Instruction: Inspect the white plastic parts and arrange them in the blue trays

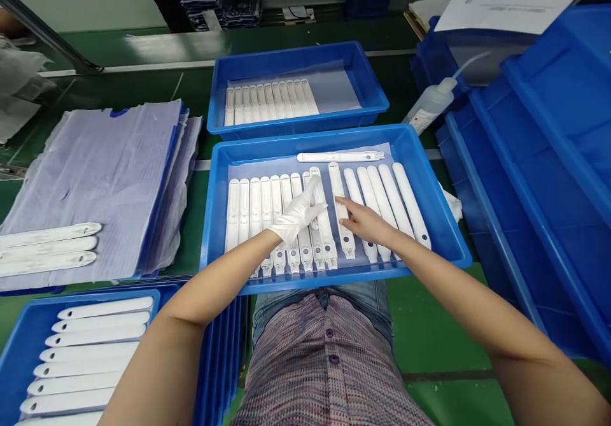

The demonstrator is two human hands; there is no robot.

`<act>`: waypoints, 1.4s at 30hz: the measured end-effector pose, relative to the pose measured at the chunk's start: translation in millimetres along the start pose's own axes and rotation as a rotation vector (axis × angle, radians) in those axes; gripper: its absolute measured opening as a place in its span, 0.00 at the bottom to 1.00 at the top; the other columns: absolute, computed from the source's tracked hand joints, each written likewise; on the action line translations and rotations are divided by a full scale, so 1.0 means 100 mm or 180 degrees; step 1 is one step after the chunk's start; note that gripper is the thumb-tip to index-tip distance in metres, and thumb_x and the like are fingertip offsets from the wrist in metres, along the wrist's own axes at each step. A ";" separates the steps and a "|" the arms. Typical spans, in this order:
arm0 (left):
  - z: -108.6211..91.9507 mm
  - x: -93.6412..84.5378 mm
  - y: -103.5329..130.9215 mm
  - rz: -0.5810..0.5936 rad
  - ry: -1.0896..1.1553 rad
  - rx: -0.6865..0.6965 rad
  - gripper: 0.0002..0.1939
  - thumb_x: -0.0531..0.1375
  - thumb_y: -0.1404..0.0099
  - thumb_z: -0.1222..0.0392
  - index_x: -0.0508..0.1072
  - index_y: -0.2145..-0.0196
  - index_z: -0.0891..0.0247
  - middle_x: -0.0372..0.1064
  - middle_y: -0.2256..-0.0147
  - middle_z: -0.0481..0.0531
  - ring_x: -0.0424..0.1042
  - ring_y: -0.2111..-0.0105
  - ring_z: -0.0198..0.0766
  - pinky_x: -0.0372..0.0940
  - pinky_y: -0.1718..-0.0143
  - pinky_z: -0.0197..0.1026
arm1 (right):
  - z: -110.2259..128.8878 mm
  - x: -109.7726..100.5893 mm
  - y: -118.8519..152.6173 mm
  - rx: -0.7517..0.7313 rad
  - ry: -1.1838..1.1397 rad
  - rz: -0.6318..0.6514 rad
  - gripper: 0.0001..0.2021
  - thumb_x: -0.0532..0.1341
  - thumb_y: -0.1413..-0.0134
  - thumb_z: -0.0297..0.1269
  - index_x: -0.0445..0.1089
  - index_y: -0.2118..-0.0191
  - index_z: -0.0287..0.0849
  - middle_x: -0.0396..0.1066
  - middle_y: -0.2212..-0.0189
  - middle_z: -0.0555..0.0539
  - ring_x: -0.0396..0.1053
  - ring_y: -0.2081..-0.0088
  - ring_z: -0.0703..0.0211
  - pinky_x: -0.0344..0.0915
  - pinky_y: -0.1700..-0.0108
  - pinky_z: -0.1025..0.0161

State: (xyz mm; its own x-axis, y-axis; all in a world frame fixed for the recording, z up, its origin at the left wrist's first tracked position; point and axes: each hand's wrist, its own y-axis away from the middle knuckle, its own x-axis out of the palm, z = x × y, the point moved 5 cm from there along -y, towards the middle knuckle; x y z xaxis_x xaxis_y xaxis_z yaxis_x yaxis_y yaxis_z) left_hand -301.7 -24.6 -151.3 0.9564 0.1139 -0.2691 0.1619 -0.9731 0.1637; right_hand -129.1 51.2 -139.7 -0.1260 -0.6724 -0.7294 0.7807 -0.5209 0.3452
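My left hand [301, 212], in a white glove, is at a white plastic strip [326, 238] on the right end of a row. Its thumb lies across that strip, with the other fingers along the left edge, so the grip is partly hidden. My right hand [365, 221] is bare, with thumb and index apart. Their tips touch the face of another white strip [347, 241], which has small holes and a notched lower end. Both hands work inside a blue tray [344, 138] lined with pale sheet. Several smooth white strips [411, 203] lie at its right side, and one strip [340, 156] lies crosswise at the back.
Behind stands a second blue tray [296, 56] with a row of strips. At left are stacked lilac sheets [105, 165] and a lower tray [86, 297] of strips. A squeeze bottle [432, 102] and large stacked blue bins [520, 222] border the right.
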 end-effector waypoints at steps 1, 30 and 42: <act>0.04 0.04 -0.03 0.0058 -0.0265 0.0001 0.49 0.64 0.33 0.44 0.49 0.24 0.68 0.76 0.56 0.62 0.76 0.66 0.45 0.71 0.50 0.54 | 0.00 0.05 0.01 -0.0028 0.0173 0.0076 0.32 0.58 0.31 0.35 0.53 0.25 0.36 0.75 0.65 0.43 0.73 0.66 0.52 0.67 0.61 0.58; -0.49 0.78 -0.22 0.0098 0.1168 0.0657 0.33 0.65 0.34 0.43 0.66 0.36 0.59 0.67 0.37 0.61 0.64 0.33 0.55 0.59 0.31 0.61 | 0.38 -1.07 -0.66 -0.0961 0.0111 -0.1885 0.26 0.45 0.23 0.53 0.68 0.66 0.41 0.69 0.63 0.43 0.68 0.56 0.51 0.63 0.49 0.54; -1.06 -0.37 -0.09 -0.0400 0.2049 0.0460 0.17 0.65 0.30 0.51 0.73 0.47 0.60 0.75 0.45 0.56 0.73 0.38 0.51 0.71 0.36 0.53 | 0.39 -0.28 -0.08 -0.0782 -0.3502 0.1219 0.33 0.77 0.55 0.40 0.67 0.44 0.40 0.72 0.44 0.39 0.76 0.49 0.48 0.76 0.48 0.50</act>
State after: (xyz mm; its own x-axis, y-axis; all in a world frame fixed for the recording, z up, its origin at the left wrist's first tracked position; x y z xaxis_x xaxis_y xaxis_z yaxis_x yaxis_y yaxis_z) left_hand -312.5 0.9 -42.5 0.8938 0.2812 0.3493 0.2902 -0.9566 0.0274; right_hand -155.9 54.0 -98.6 -0.2229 -0.9149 0.3365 0.9633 -0.1537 0.2203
